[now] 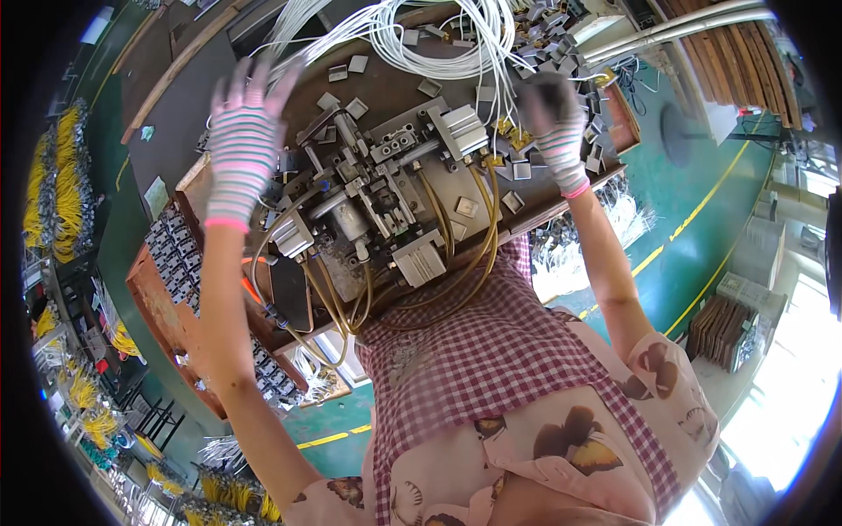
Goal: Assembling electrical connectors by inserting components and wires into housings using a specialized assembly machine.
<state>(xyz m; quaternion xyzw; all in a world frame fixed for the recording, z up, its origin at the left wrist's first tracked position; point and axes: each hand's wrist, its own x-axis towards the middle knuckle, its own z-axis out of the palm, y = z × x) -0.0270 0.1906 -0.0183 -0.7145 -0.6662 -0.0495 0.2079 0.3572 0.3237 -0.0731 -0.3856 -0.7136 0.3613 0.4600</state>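
Observation:
My left hand (246,140), in a striped glove, is raised at the left of the machine, near the ends of the white cables (329,44). Its fingers are spread and somewhat blurred, with nothing visible in them. Over on the right, my right hand (557,123) wears a similar glove with dark fingers. It is beside hanging white cable strands and a pile of small metal housings (548,39); motion blur hides whether it grips anything. Between the hands sits a metal fixture (377,180) with pneumatic cylinders (460,131) and amber air hoses (487,210).
Loose metal housings (467,207) and yellowish terminals (513,134) lie around the fixture. A coil of white cable (443,39) rests at the far side. Left of the bench, a wooden tray (167,329) holds rows of metal parts. A white bundle (570,263) sits below the bench's right edge.

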